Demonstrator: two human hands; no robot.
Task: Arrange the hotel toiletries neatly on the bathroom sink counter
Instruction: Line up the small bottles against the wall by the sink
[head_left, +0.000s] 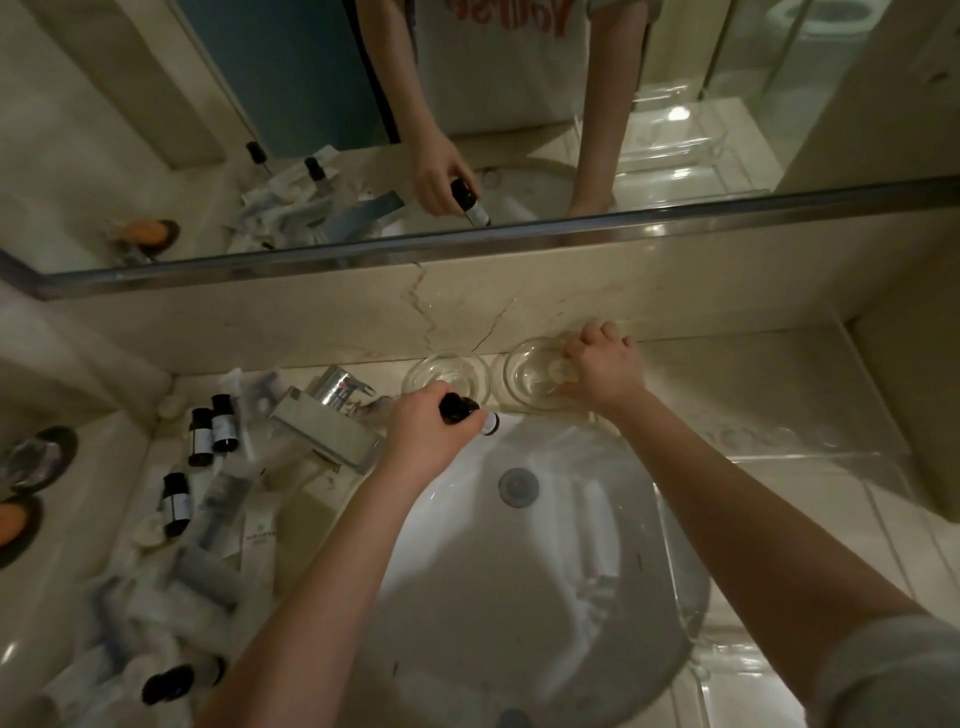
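— Hands first: your left hand (431, 428) is wrapped round a dark bottle (464, 407), holding it over the back rim of the sink basin (519, 582), just in front of the left glass (448, 370).

— And your right hand (597, 366) has its fingers curled over the rim of the right glass (524, 375). That makes two glasses, side by side on the counter (737, 364) against the back wall.

— How many bottles do you have?

— Five that can be counted. One is in your left hand. Left of the tap (332, 415) stand two upright bottles (201, 437), touching each other. A third bottle (175, 503) stands nearer you, and a lying bottle (174, 683) rests at the near end of the heap.

— Can you read the labels?

— No. Every bottle has a white label, but the print is too small. A white packet (258, 538) carries a few lines of faint text, also unreadable.

— And the packets?

— You have a loose heap of packets (197, 582), white and grey, overlapping too much to count. Two round dark dishes (44, 457) sit at the far left, and the nearer one holds something orange.
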